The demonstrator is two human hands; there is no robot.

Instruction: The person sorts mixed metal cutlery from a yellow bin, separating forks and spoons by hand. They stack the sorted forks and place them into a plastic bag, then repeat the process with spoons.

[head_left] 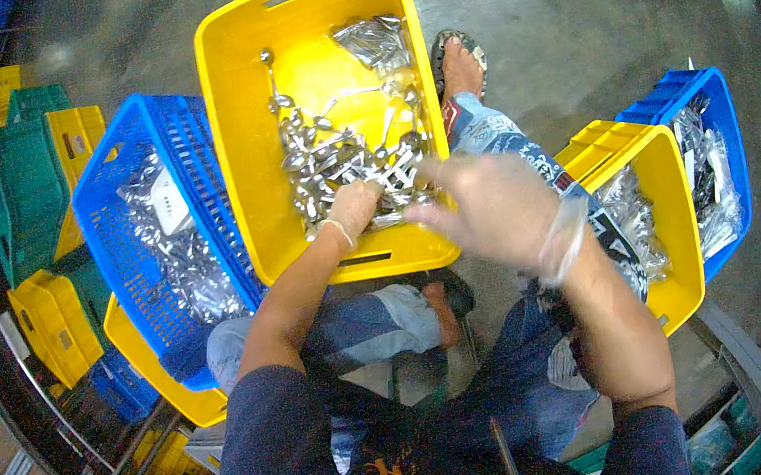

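Observation:
A yellow plastic crate point(347, 265) stands before me with loose metal spoons point(328, 148) heaped in its near half. Clear plastic bags point(374, 42) lie in its far right corner. My left hand point(357, 207), in a thin clear glove, reaches down into the spoons at the near side; its fingertips are hidden, so I cannot see whether it grips one. Blurred by motion, my gloved right hand point(488, 204) is over the crate's near right corner, and what its fingers do is unclear.
On the left, a blue perforated crate point(131, 279) holds bagged cutlery and a white label. At the right, a yellow crate point(675, 218) and a blue crate point(738, 162) hold plastic-wrapped items. Stacked green crates point(27, 198) stand far left. My foot point(462, 69) is beside the spoon crate.

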